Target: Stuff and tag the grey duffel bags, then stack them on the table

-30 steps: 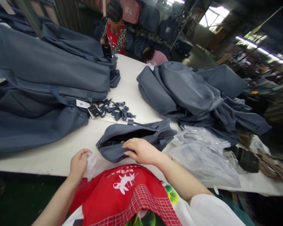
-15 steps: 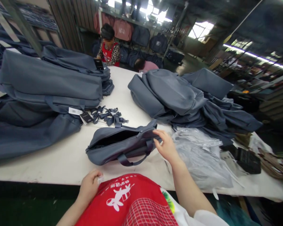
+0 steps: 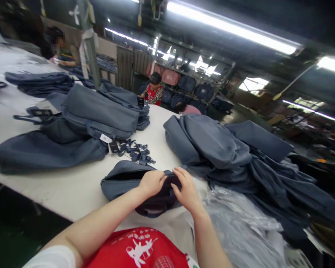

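Note:
A blue-grey bag lies on the table in front of me, its top zipper opening gaping at the left end and its near side turned up. My left hand reaches across the bag, closed on the edge by the right end of the opening. Close beside it, my right hand grips the bag's right end, fingers over the top edge and thumb on the near side. Short blue straps with clips lie in a small heap just beyond the bag. My left fingertips are partly hidden.
Finished-looking blue bags with tags are stacked at the left, and a large pile of them stands at the right. Clear plastic bags lie at my right on the white table. Co-workers sit beyond.
My left hand has come up from beside my apron to the bag's edge. The bag's near side has turned up. My view has tilted up and swung left.

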`<state>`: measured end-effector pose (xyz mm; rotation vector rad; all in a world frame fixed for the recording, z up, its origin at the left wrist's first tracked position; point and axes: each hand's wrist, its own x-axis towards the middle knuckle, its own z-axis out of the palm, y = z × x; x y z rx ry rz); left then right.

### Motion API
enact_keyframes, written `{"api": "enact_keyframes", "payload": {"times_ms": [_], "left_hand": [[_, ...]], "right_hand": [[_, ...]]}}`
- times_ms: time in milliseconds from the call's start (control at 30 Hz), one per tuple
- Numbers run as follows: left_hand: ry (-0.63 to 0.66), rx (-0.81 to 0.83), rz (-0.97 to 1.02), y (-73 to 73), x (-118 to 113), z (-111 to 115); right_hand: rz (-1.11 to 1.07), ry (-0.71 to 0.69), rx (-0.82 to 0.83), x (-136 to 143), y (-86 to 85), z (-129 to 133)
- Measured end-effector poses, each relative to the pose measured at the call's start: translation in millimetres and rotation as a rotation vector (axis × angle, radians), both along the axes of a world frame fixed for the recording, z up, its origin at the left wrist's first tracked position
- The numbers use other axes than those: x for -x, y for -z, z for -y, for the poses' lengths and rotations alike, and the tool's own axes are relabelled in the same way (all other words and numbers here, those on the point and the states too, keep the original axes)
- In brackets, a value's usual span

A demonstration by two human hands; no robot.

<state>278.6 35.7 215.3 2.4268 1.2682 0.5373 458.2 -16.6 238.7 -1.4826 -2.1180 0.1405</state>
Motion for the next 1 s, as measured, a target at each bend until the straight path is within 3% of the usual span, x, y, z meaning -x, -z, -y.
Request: {"api": "enact_keyframes", "payload": {"times_ms": [200,267,333,433,533,633,733,800,900,1000], "left_hand": [[-0.066,-0.019,0.007,-10.8,10,20],[-0.168,0.018,0.008,-8.8,26,14],[-0.289,0.067,-0.002,-0.1,56,2],[-0.458,0.187,-0.050,26.7,122,-13],[-0.651,0.321,-0.139,64.7,189,-14],[-0.757,0.431,-0.208,101.7,228,-3],[-0.792,0.414,-0.213,125.6,234,6],[-0.822,0.336,-0.190,129.8,226,9],[-0.773,0.083,-0.075,119.0,203,18],[-0.529,-0.132,-0.021,100.4,175,30]], "right_hand": [[0.116,-0.084,-0.001,7,29.4,-23],[0.124,-0.076,-0.023,7,35.4,-25],[0.120,-0.049,-0.051,3,38.0,-26],[0.106,-0.025,-0.053,-1,37.6,-29],[0.098,-0.008,-0.008,3,36.5,-35],[0.096,-0.007,0.047,10,37.6,-46],[0.092,-0.002,0.070,10,41.3,-57],[0.073,0.069,0.039,6,44.2,-62],[0.031,0.171,-0.034,-1,46.7,-66],[-0.002,0.203,-0.072,0,43.3,-61]]}}
